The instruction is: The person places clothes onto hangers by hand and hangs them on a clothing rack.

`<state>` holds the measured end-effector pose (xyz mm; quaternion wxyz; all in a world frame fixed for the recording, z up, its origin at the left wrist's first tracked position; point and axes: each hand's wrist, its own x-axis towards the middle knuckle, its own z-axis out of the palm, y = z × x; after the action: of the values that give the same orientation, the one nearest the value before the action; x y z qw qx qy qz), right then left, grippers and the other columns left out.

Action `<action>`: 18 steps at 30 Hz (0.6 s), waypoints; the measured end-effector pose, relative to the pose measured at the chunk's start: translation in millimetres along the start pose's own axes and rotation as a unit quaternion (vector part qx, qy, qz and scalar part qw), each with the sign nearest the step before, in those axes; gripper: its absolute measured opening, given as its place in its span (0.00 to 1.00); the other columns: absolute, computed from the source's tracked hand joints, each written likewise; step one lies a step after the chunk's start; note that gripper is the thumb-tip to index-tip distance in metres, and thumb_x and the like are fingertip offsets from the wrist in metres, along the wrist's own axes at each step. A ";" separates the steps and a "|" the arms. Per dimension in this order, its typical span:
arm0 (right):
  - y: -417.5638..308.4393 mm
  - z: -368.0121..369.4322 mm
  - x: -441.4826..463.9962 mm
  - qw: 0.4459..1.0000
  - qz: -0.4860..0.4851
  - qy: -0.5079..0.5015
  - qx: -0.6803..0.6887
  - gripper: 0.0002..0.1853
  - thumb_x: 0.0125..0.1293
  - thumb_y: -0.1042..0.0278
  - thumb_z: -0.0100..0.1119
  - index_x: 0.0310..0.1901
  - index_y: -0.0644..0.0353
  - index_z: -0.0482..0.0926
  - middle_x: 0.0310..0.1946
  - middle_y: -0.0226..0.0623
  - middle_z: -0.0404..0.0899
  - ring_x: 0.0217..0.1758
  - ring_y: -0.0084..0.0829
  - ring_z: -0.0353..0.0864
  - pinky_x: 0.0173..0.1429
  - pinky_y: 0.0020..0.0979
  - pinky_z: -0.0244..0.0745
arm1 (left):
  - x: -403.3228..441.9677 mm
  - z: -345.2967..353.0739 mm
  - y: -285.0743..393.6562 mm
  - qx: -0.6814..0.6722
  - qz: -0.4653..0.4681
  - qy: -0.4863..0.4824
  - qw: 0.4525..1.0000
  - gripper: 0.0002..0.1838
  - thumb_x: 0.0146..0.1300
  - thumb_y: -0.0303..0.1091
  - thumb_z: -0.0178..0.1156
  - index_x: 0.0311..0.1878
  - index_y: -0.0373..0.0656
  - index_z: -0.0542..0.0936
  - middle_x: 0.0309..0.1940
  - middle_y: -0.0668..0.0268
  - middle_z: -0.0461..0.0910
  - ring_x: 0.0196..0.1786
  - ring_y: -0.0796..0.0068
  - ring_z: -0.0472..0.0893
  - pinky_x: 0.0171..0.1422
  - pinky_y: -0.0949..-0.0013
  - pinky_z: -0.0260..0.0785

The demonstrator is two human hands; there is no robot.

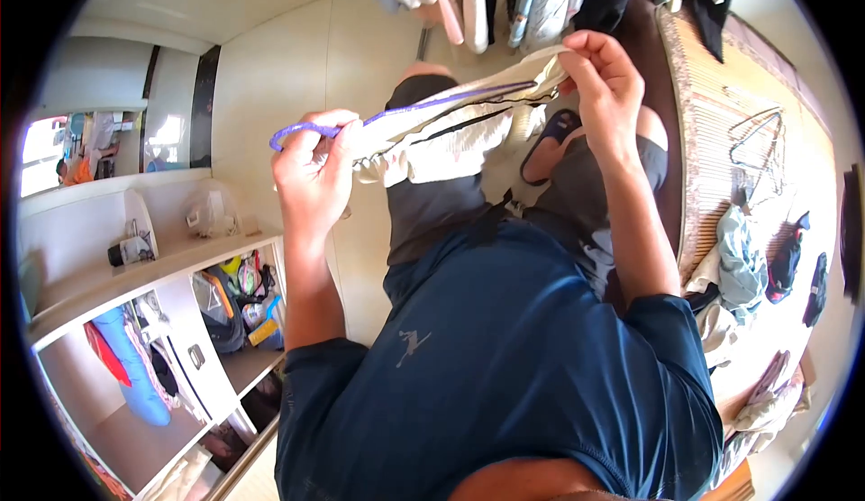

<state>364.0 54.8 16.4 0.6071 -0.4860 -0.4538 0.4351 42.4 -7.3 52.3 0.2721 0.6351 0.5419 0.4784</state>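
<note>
A cream garment with dark trim [459, 145] is stretched between my two hands above my knees. My left hand [314, 163] is closed on a purple hanger [432, 102] near its hook, with the garment's left end against the fingers. The hanger's long arm runs along the cloth toward the right. At the garment's far right end, my right hand [605, 86] pinches the upper edge between thumb and fingers. Folds of the cloth hide part of the hanger, and the garment's exact kind is unclear.
Several clothes [545, 1] hang at the top. To the right, a bed with a slatted mat [707, 141] bears wire hangers [761, 145] and a pale blue garment [743, 262]. Open shelving [171, 298] with bags and folded items stands at left. A dark slipper [541, 154] is on my foot.
</note>
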 end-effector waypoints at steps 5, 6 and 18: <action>-105.2 -6.7 -4.8 0.903 -0.384 -0.109 -0.159 0.12 0.63 0.84 0.64 0.49 0.65 0.82 0.36 0.36 0.85 0.35 0.26 0.83 0.47 0.27 0.79 | 66.1 18.7 67.5 0.072 0.253 0.151 0.953 0.05 0.69 0.21 0.69 0.46 0.33 0.85 0.36 0.63 0.85 0.35 0.79 0.82 0.40 0.75 0.73; -121.9 -3.8 -13.0 0.853 -0.434 -0.216 -0.193 0.12 0.61 0.87 0.62 0.46 0.68 0.78 0.36 0.38 0.83 0.35 0.29 0.80 0.39 0.27 0.74 | 76.8 20.8 80.8 0.073 0.303 0.193 0.930 0.05 0.68 0.21 0.69 0.46 0.33 0.85 0.36 0.63 0.85 0.35 0.78 0.82 0.40 0.74 0.74; -158.8 -40.3 38.1 0.903 -0.390 0.040 -0.174 0.18 0.67 0.65 0.74 0.52 0.65 0.81 0.39 0.31 0.84 0.34 0.17 0.79 0.38 0.22 0.74 | 117.2 27.5 142.6 -0.044 0.431 0.158 0.887 0.05 0.68 0.17 0.68 0.45 0.29 0.83 0.37 0.63 0.83 0.33 0.79 0.77 0.38 0.76 0.70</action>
<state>425.0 60.3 173.0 0.6513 -0.3853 -0.6511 0.0582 123.0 70.9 201.3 -0.0227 0.7095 0.2295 0.6659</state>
